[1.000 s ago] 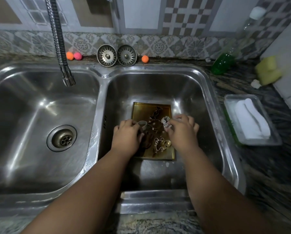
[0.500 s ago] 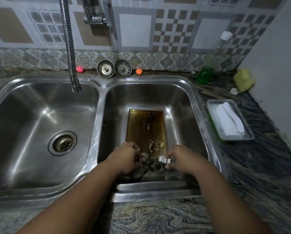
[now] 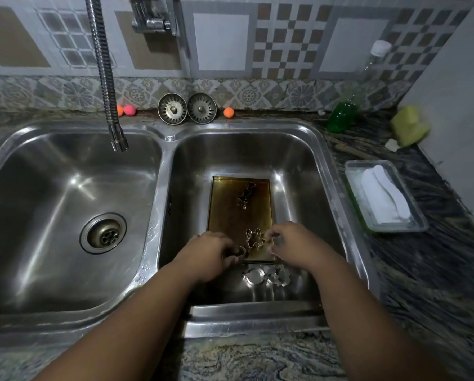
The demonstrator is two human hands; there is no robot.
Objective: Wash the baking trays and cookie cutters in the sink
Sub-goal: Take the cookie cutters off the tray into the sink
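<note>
1. The stone table [image 3: 258, 358] runs along the near edge. Both forearms cross it into the right basin [image 3: 326, 149] of the sink.
2. On the basin floor, by its near wall, a round cutter [image 3: 253, 275] and a flower-shaped cutter [image 3: 281, 276] lie just beside each other.
3. The left grip [image 3: 211, 257] is curled around a ring cutter [image 3: 237, 252] at the near left corner of the baking tray [image 3: 225, 204]. The right grip [image 3: 293, 243] hangs with bent fingers over the tray's near right corner. I cannot tell whether it pinches anything.
4. The tray lies flat on the middle of the basin floor. A gingerbread cutter [image 3: 255, 240] sits at its near end, between the two grips, and a dark cutter [image 3: 247, 192] at its far end.
5. In the left basin the drain [image 3: 103, 233] sits open, and the faucet spout [image 3: 117, 138] hangs over the far edge.
6. At the table's far edge stand two strainer plugs [image 3: 172, 108], with an orange ball [image 3: 228, 112] and a pink ball [image 3: 129, 110] near them. Toward the far right corner are a green soap bottle [image 3: 340, 116] and a yellow sponge [image 3: 409, 129]. A clear container [image 3: 417, 213] sits at the right edge.
</note>
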